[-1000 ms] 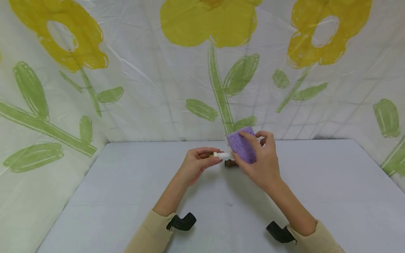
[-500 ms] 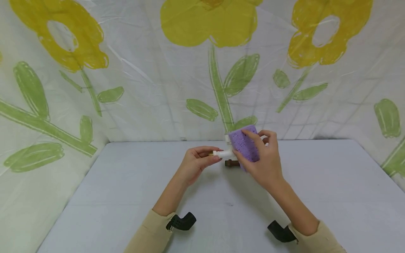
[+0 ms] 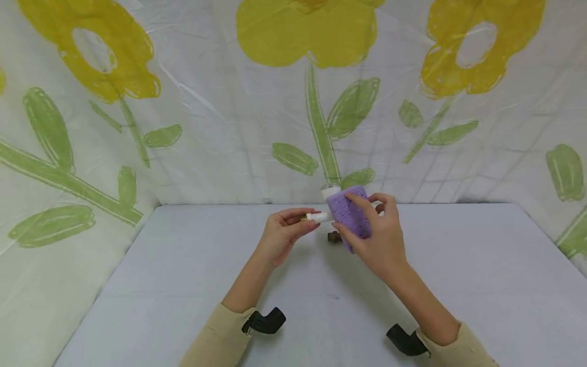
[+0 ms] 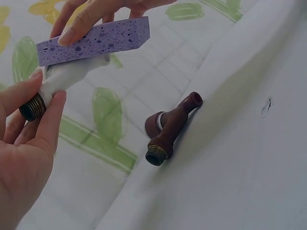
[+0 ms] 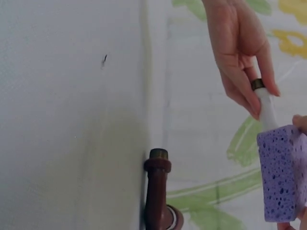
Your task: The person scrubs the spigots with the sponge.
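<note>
Two hands meet above the far middle of the pale grey tabletop (image 3: 183, 285), raised off its surface. Between them is a white plastic tap fitting with a brass threaded end (image 4: 62, 81): its body is smooth and white, the thread dark brass and ringed. The left hand (image 3: 282, 237) pinches that threaded end between thumb and fingertips. The right hand (image 3: 380, 239) grips a purple rectangular sponge with dark pores (image 3: 350, 216), fingers on its face and thumb behind, and holds it flat against the white body, so the sponge covers most of the fitting in the head view.

Just below the hands a brown tap fitting with a brass thread (image 4: 168, 129) lies on its side on the tabletop, touching neither hand, close to the table's back edge. Right behind that edge rises a white plastic backdrop printed with yellow flowers and green leaves (image 3: 206, 127), which also closes in the left and right sides, so little room remains beyond the hands. Toward the person the tabletop stretches wide, bare on both sides of the beige sleeves (image 3: 215, 341).
</note>
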`<state>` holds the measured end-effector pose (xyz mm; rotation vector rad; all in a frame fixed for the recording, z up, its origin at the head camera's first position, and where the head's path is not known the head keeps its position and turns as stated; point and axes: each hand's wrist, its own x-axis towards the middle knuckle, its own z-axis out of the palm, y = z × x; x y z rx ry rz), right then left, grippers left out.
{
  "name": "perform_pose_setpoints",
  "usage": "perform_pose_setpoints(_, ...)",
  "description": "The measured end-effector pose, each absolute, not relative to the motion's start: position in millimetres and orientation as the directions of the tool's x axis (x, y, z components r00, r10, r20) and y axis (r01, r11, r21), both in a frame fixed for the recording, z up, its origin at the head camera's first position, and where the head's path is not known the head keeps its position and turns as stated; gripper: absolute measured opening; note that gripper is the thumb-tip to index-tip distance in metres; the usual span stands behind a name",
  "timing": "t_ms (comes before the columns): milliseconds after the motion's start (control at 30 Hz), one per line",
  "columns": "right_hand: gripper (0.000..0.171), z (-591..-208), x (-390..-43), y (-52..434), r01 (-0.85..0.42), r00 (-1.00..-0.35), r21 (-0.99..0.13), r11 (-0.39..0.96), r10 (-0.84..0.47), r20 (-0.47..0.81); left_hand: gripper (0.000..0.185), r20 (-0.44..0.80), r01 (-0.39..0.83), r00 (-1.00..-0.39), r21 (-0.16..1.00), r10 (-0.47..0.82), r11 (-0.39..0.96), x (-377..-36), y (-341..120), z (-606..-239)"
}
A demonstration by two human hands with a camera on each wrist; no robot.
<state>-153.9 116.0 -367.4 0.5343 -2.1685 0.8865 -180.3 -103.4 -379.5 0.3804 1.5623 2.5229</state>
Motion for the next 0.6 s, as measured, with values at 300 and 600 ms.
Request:
perform_pose_setpoints(300,0.059,-372.0,-152.0,110.2,-0.621,-0.632,-0.402,0.673,-0.127,0.765,0.043,0.15,0.027,-0.963,0.881,0.224,-0.472,-181.0,-100.3,-383.2)
perform_pose_setpoints(600,0.058,-372.5,-151.1,109.2,-0.609,-0.65,-0.433,0.664,-0.105,0.753,0.044,0.146,0.022,-0.965,0.873,0.217,-0.487,-178.9,-98.5,-379.9)
